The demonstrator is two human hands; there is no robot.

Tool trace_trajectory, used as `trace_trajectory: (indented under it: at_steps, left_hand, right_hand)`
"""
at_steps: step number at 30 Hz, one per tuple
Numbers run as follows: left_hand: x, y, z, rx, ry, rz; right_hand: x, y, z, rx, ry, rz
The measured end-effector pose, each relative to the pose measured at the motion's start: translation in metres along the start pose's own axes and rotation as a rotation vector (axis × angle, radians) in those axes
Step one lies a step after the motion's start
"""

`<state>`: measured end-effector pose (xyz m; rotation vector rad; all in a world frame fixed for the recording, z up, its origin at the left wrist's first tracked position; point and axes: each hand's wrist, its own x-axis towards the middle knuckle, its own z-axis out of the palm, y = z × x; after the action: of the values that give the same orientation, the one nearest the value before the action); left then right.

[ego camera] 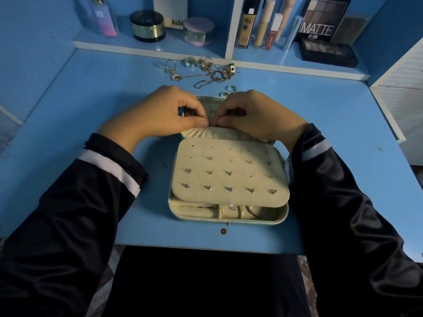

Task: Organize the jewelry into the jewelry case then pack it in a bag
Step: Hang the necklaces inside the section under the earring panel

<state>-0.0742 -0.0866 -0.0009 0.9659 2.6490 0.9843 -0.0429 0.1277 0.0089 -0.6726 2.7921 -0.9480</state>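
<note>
An open pale green jewelry case with cream lining lies on the blue desk in front of me. Its cream earring panel holds several stud earrings and covers the near tray. My left hand and my right hand meet over the far half of the case, thumbs and fingertips pinched together at the edge of the cream pocket. What they pinch is too small to tell. Loose rings and a tangle of gold chains lie on the desk beyond the case.
A shelf at the back carries a perfume bottle, two round jars, makeup tubes and eyeshadow palettes. A white slatted panel stands at the right. A small brown coin-like disc lies by the desk's front edge.
</note>
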Motion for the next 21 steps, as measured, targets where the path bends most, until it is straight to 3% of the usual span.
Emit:
trace_trajectory:
  at_steps: [21]
  left_hand:
    - [-0.001, -0.0012, 0.0023, 0.046, -0.06, 0.006]
  right_hand:
    - [-0.0004, -0.0027, -0.0006, -0.046, -0.075, 0.064]
